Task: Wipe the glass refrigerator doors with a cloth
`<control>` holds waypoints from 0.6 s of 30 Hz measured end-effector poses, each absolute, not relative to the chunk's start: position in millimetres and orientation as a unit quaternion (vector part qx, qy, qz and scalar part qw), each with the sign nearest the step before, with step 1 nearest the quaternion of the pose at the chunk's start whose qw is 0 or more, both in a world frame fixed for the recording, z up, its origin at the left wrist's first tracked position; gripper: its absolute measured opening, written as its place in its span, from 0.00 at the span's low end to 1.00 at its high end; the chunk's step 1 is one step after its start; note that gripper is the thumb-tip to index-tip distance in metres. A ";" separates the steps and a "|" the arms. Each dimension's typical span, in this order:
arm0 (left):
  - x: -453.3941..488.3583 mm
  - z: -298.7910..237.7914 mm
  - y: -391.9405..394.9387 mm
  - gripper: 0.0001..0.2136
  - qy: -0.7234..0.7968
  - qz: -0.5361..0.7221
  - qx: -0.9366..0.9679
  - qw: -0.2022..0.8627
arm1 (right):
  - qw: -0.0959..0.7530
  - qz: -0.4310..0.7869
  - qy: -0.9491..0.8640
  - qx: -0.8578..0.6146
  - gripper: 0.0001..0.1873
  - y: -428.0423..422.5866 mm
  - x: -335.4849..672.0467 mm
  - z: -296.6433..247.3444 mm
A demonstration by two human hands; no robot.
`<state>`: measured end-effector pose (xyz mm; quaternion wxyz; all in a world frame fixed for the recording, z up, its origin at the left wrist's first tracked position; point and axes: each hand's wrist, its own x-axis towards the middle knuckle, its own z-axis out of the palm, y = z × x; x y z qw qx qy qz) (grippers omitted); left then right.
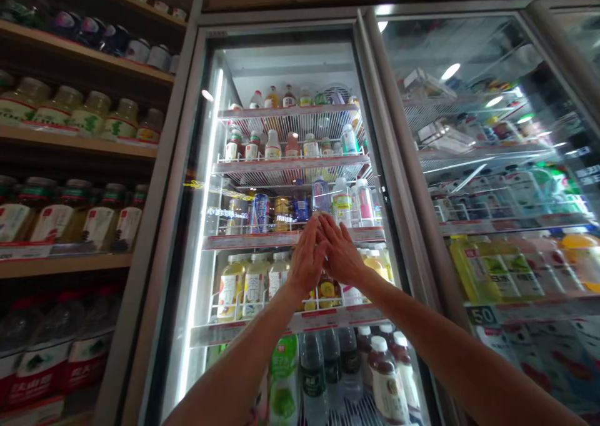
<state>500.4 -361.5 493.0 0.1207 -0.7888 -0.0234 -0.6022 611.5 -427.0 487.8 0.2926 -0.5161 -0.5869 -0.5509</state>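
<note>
Both arms reach up and forward before a lit drinks fridge. My left hand and my right hand meet at the fingertips in the middle of the view, fingers stretched out. No object shows in either one. Behind them are a shelf of cans and bottles and, lower, a shelf of yellow tea bottles. Just above the fingertips stands a blue-labelled bottle, with a white bottle to the right. Whether the hands touch the glass door I cannot tell.
A wooden shelf with bottled drinks stands on the left. The metal door frame runs between this fridge and another glass-fronted one on the right, filled with drinks and packs. Water bottles and dark-drink bottles fill the bottom shelf.
</note>
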 end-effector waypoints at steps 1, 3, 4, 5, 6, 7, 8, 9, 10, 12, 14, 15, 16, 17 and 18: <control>511.0 497.3 -370.0 0.24 -0.039 -0.592 -0.798 0.105 | 0.286 -0.554 -0.597 -0.505 0.31 -435.4 619.9 485.1; 532.1 502.3 -383.5 0.23 -0.087 -0.575 -0.806 0.107 | 0.307 -0.575 -0.592 -0.475 0.28 -451.9 641.5 480.6; 542.4 502.6 -388.6 0.23 -0.107 -0.576 -0.802 0.122 | 0.331 -0.590 -0.574 -0.461 0.26 -458.4 652.7 479.0; 552.2 501.9 -392.4 0.24 -0.118 -0.581 -0.792 0.146 | 0.359 -0.604 -0.549 -0.453 0.24 -463.2 663.1 477.8; 560.7 500.7 -394.6 0.24 -0.119 -0.590 -0.779 0.175 | 0.384 -0.614 -0.520 -0.454 0.23 -466.1 672.2 477.1; 567.1 499.7 -394.8 0.24 -0.114 -0.596 -0.767 0.207 | 0.402 -0.620 -0.490 -0.463 0.23 -467.3 679.8 476.8; 569.9 499.8 -392.3 0.24 -0.106 -0.600 -0.757 0.236 | 0.412 -0.623 -0.463 -0.477 0.24 -467.1 685.8 476.7; 568.1 501.9 -386.9 0.24 -0.097 -0.598 -0.751 0.261 | 0.414 -0.624 -0.442 -0.494 0.24 -465.9 690.3 476.8; 560.8 506.5 -378.2 0.23 -0.091 -0.592 -0.750 0.281 | 0.412 -0.625 -0.426 -0.509 0.24 -464.2 693.6 476.8; 529.5 524.1 -351.9 0.22 -0.097 -0.579 -0.750 0.303 | 0.404 -0.628 -0.411 -0.523 0.24 -460.7 697.3 476.0; 484.7 549.1 -319.6 0.22 -0.142 -0.591 -0.733 0.304 | 0.400 -0.626 -0.411 -0.528 0.24 -458.3 698.5 474.3; 463.3 561.4 -305.1 0.23 -0.181 -0.619 -0.707 0.290 | 0.398 -0.623 -0.413 -0.531 0.24 -457.6 698.5 473.3; 446.3 571.4 -293.9 0.23 -0.218 -0.652 -0.674 0.272 | 0.395 -0.620 -0.416 -0.536 0.24 -457.2 698.1 472.4; 436.1 578.0 -287.5 0.24 -0.240 -0.670 -0.654 0.256 | 0.389 -0.615 -0.418 -0.544 0.24 -456.9 697.3 471.9; 434.0 580.3 -286.5 0.24 -0.251 -0.679 -0.646 0.245 | 0.382 -0.610 -0.419 -0.553 0.24 -456.6 696.0 472.1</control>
